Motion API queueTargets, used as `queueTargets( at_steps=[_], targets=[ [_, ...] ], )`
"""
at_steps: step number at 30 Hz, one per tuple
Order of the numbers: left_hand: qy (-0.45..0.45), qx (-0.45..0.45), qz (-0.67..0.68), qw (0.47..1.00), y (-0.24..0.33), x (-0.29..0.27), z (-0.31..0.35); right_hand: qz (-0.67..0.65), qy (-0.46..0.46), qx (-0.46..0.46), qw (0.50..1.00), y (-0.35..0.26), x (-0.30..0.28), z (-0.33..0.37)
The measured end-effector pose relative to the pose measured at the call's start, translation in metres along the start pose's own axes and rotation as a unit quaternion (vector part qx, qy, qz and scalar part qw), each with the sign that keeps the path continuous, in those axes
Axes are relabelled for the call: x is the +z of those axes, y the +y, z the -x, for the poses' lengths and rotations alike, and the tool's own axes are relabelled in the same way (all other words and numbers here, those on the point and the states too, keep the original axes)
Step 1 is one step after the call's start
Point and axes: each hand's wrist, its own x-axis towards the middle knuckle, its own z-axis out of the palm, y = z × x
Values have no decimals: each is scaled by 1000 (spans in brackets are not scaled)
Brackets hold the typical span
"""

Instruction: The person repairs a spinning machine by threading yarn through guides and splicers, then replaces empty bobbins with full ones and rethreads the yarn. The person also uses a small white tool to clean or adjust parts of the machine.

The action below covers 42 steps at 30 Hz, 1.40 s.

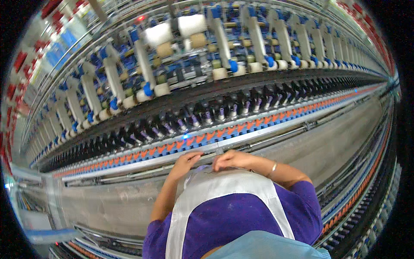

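Observation:
My left hand [187, 163] is in front of my white apron [235, 183], close to the front rail of a long spinning machine. Its fingers reach toward the right, with the thumb a little apart, and I see nothing between them. To its right, my right hand [232, 159] is curled just above the apron's edge, fingers closed and bent down. Whatever they grip, if anything, is too small or hidden. Just beyond both hands runs the machine's front rail [276, 141], and behind it a row of orange and blue pieces [209, 137].
Spindles with purple-tipped tubes [208, 116] stand in a row behind the rail. Above them are rollers, grey arms [219, 39] and two white yarn rolls [192, 26]. A grey floor aisle [116, 205] lies behind me, and another machine [345, 216] stands at the right rear.

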Motion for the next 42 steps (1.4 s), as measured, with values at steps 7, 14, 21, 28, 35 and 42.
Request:
queueTargets(
  at_steps=[7,14,21,28,35,42],
  targets=[
    [60,290,-184,937,79,11,14,20,111,-111,987,-30,-2,1],
    [123,374,-363,845,112,10,1,543,105,-41,832,-83,-9,-8],
    [309,418,-139,843,185,-38,-11,246,403,-210,856,-180,-20,-14],
    [152,407,252,865,202,-31,-17,414,578,-387,587,-241,-29,-85],
    [209,367,256,870,190,-38,-22,541,631,-316,458,-239,-36,-109],
    [189,350,273,876,185,-34,-26,-151,307,-334,879,-249,-5,-79]
  ],
)
